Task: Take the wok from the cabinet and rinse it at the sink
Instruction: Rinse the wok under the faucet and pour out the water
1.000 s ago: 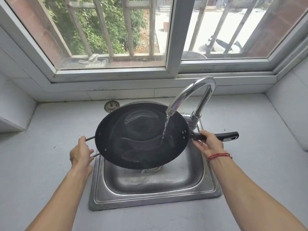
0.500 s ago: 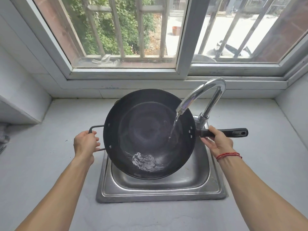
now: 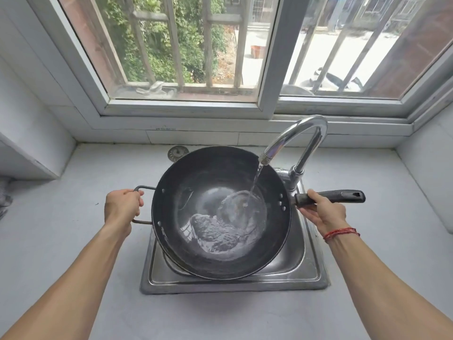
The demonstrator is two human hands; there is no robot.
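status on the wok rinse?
Left hand shut on loop handle, right hand shut on long handle. Wok over sink, tap running, water pooling inside. Nothing in the way.

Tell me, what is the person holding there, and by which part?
A black wok: the left hand grips its small loop handle, the right hand its long straight handle.

Strainer plug (image 3: 178, 153) beneath barred window (image 3: 196, 45)
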